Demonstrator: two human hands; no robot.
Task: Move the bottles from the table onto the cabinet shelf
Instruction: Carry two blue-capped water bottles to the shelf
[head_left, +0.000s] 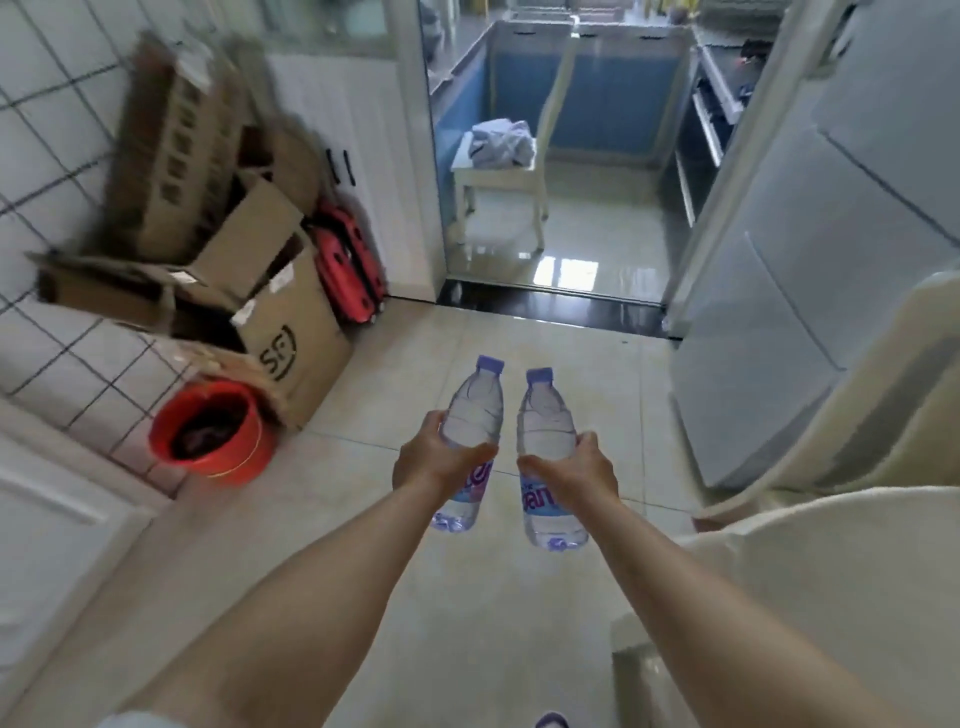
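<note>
Pale glossy tile floor underfoot, white tiled wall with dark grout on the left, kitchen doorway straight ahead. Held out over the floor, well above it: two clear water bottles with purple caps, side by side, close but apart, caps tipped away. Left bottle gripped at mid-body by left hand, fingers curled round its far side, thumb across the label. Right bottle gripped likewise by right hand, fingers curled round. Left of the path: stacked cardboard boxes, red bucket, red case. Beyond the doorway, white chair draped with cloth. Right, grey fridge.
</note>
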